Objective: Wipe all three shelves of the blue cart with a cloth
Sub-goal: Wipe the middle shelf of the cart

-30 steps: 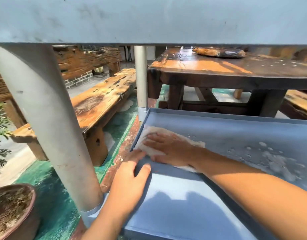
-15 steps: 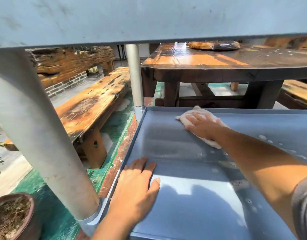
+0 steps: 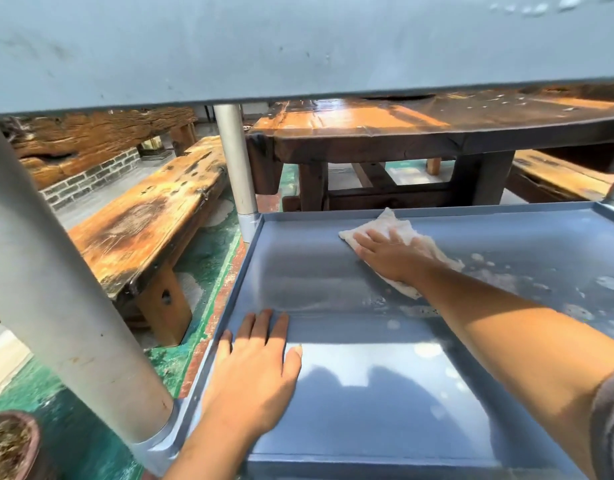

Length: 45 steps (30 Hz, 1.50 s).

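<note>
I am pressing my right hand (image 3: 385, 256), fingers spread flat, onto a crumpled white cloth (image 3: 407, 249) lying near the far rim of the blue cart's shelf (image 3: 350, 393). The cloth is bunching out from under my palm on both sides, its far corner touching the back lip. My left hand (image 3: 251, 372) is resting open, palm down, on the shelf's near-left edge, gripping nothing. The shelf is showing a dull smeared band at its left and pale soapy blotches at its right. Another shelf (image 3: 298, 46) is overhanging above, carried on grey posts (image 3: 234, 161).
</note>
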Tool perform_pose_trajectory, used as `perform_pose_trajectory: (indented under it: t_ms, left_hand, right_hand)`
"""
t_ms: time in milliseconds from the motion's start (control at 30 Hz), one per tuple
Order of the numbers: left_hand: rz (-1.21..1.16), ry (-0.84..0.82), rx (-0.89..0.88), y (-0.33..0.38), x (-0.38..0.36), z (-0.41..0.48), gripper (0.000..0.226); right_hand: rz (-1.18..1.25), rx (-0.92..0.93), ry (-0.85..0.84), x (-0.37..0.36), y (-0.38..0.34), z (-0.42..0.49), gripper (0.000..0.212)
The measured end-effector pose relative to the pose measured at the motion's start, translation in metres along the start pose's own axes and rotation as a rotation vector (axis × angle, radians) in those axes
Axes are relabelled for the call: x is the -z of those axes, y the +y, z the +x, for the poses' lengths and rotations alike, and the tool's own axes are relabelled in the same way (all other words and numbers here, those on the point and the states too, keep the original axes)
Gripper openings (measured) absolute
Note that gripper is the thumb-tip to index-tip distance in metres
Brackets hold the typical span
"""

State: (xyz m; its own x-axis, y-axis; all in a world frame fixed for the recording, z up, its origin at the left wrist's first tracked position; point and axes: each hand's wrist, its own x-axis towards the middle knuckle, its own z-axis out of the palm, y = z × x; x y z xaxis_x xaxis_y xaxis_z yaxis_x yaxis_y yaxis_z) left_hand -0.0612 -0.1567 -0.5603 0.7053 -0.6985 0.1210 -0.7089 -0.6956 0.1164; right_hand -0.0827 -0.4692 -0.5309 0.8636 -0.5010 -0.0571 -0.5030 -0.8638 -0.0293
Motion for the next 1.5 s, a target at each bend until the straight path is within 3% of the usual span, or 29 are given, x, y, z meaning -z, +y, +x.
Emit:
perform_pose_trajectory:
  t_ms: [67, 167, 267, 400, 567, 801, 1001, 1068, 1135, 1201, 1368, 1502]
  left_hand:
    - [0.001, 0.0, 0.0, 0.001, 0.002, -0.001, 0.06]
    - [-0.013, -0.022, 0.005, 0.002, 0.005, 0.0, 0.069]
    - [-0.026, -0.04, 0.015, 0.005, 0.006, 0.0, 0.071]
    - [-0.072, -0.058, 0.036, 0.004, 0.009, 0.003, 0.076]
    - [-0.069, -0.069, 0.076, 0.006, 0.007, 0.005, 0.067]
    - [0.064, -0.135, 0.03, 0.005, 0.004, 0.007, 0.079]
    - [0.15, -0.209, 0.075, 0.014, 0.007, 0.018, 0.058]
    - [0.091, -0.099, 0.067, 0.032, 0.006, 0.02, 0.044]
    - [0.004, 0.044, -0.064, 0.058, 0.0, 0.023, 0.023]
    - [-0.096, 0.101, -0.127, 0.083, -0.007, 0.03, 0.016]
    - [-0.418, 0.119, -0.057, 0.097, -0.015, 0.049, 0.028]
    - [-0.849, -0.066, 0.147, 0.093, -0.008, 0.05, 0.053]
  right_hand:
    - [0.007, 0.102, 0.079, -0.004, -0.021, -0.018, 0.057]
    - [0.144, 0.192, -0.03, -0.004, -0.043, -0.049, 0.057]
    - [0.076, 0.416, -0.031, -0.016, -0.052, -0.087, 0.062]
    - [0.133, 0.506, -0.136, -0.024, -0.043, -0.13, 0.052]
    - [0.071, 0.704, -0.11, -0.027, -0.006, -0.187, 0.05]
    - [0.115, 0.659, -0.2, -0.015, 0.083, -0.235, 0.048]
    - [0.124, 0.535, -0.207, -0.01, 0.141, -0.257, 0.047]
    - [0.13, 0.523, -0.217, -0.012, 0.132, -0.255, 0.046]
    - [0.141, 0.521, -0.228, -0.013, 0.118, -0.251, 0.046]
    - [0.15, 0.542, -0.239, -0.012, 0.102, -0.248, 0.046]
    - [0.187, 0.72, -0.259, -0.01, 0.035, -0.236, 0.046]
    - [0.198, 0.826, -0.272, -0.01, -0.011, -0.228, 0.046]
